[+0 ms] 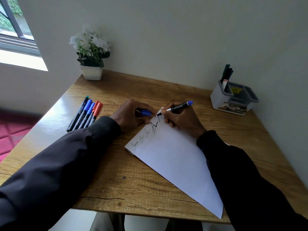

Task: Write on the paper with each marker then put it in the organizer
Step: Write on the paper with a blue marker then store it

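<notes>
A white sheet of paper (173,157) lies diagonally on the wooden table, with several scribbled words along its upper left edge. My right hand (182,121) grips a black marker with a blue end (180,106), its tip touching the paper's far corner. Beside it, my left hand (131,114) rests on the table at the paper's edge and holds the marker's blue cap (145,112). Several capped markers (85,115) in green, blue and red lie side by side at the left. The grey organizer (233,98) stands at the back right with a few markers (226,75) upright in it.
A white pot of white flowers (91,52) stands at the table's back left corner against the wall. A window is at the upper left. The table's near edge runs below my forearms.
</notes>
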Demonstrator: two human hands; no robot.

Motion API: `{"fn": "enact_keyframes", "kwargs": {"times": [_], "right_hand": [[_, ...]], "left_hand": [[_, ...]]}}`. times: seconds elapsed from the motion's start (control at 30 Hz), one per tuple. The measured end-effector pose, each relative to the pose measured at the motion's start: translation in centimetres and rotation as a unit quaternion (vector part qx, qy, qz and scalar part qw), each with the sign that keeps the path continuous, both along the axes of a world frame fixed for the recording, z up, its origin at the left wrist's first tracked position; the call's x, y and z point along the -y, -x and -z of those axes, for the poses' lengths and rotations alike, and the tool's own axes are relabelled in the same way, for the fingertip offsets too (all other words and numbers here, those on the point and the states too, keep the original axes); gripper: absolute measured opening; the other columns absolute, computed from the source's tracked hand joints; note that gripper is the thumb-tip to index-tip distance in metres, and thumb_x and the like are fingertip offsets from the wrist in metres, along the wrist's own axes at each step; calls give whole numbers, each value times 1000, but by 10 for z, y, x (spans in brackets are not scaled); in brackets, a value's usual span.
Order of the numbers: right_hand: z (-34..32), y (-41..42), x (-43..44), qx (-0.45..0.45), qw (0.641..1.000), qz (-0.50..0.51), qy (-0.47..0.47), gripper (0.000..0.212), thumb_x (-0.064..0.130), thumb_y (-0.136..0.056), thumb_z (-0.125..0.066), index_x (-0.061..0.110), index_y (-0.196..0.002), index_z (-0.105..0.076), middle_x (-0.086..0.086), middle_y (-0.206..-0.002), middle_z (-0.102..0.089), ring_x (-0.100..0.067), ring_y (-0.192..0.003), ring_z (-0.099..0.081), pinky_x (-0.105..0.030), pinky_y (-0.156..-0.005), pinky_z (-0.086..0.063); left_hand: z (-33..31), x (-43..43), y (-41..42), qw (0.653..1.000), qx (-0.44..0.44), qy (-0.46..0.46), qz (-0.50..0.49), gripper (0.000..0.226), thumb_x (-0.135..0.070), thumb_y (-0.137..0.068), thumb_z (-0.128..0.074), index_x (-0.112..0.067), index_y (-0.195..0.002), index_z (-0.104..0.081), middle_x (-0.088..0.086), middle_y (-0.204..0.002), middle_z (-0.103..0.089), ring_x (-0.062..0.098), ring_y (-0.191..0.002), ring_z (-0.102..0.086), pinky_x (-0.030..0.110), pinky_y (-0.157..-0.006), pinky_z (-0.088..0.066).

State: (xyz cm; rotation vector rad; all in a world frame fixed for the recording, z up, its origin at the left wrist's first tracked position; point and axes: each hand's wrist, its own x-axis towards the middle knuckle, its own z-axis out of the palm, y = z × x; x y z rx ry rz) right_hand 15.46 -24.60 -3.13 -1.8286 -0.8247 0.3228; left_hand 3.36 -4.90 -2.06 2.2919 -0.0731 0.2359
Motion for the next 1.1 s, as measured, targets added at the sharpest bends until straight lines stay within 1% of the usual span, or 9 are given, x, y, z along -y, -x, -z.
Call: {"fn": "enact_keyframes", "kwargs": {"times": [0.17, 0.27, 0.4, 0.47, 0.63, 0.77, 0.87, 0.97, 1.1], "right_hand": [[-2, 1, 0, -9, 1000, 10, 8, 11, 13, -94, -72, 3, -91, -70, -19, -70, -70, -24, -49, -56, -26, -38, -38], [-4, 1, 0, -13, 999, 29, 9, 14, 4, -91, -70, 1, -79, -65, -17, -61, -66, -20, -42, -52, -21, -37, -35], [-6, 3, 0, -21, 999, 38, 3, 25, -2, -87, -67, 11, -67, -59, -13, -54, -62, -17, -36, -48, -18, -36, -32], [-5, 4, 1, -23, 999, 35, -7, 24, -3, -88, -66, 9, -68, -58, -14, -54, -61, -17, -36, -48, -19, -36, -33], [-3, 3, 4, -30, 999, 13, -28, 18, -2, -92, -66, -11, -79, -57, -29, -62, -62, -23, -40, -52, -23, -37, -37], [-2, 1, 3, -13, 1000, -1, -13, 17, -3, -91, -67, -11, -80, -57, -29, -62, -63, -26, -41, -52, -28, -38, -36], [-2, 2, 2, -1, 1000, -4, -6, 16, -3, -91, -67, -10, -79, -58, -28, -61, -63, -22, -40, -52, -23, -36, -36], [-2, 3, 2, 1, 1000, 6, -13, 15, -4, -91, -67, -9, -79, -59, -28, -61, -63, -19, -39, -52, -21, -36, -37], [0, 1, 3, -11, 1000, 20, -20, 16, 0, -92, -68, -11, -83, -60, -27, -63, -65, -25, -42, -55, -26, -37, -39]], "left_hand": [[-1, -1, 1, 1000, 4, -8, -10, 39, -1, -84, -74, -19, -118, -68, -11, -112, -64, 0, -103, -56, -3, -78, -44], [2, -3, -1, 1000, 3, -18, -22, 38, -3, -84, -75, -15, -120, -69, 1, -122, -68, 4, -107, -56, -4, -78, -44], [4, -5, -2, 999, 1, -25, -26, 39, -3, -84, -76, -15, -120, -69, 3, -124, -69, 4, -106, -56, -5, -77, -43], [5, -4, -3, 999, 2, -25, -23, 39, -4, -84, -76, -16, -120, -70, 3, -123, -69, 3, -107, -57, -4, -78, -44], [5, -7, -7, 999, 2, -23, -23, 40, -5, -83, -77, -17, -121, -69, 3, -124, -69, 4, -108, -57, -3, -80, -45], [6, -7, -6, 999, 4, -28, -19, 40, -4, -83, -77, -16, -121, -69, 3, -124, -69, 4, -109, -58, -1, -82, -46], [5, -5, -5, 1000, 4, -26, -15, 40, -3, -84, -76, -16, -120, -68, 2, -123, -68, 4, -108, -58, -1, -81, -46], [3, -4, -5, 1000, 2, -24, -8, 41, -3, -84, -76, -23, -119, -67, -4, -121, -67, 3, -109, -58, -1, -81, -46], [3, -3, -4, 1000, 0, -25, -9, 40, -3, -85, -75, -20, -120, -68, -3, -120, -67, 2, -107, -58, -1, -80, -46]]}}
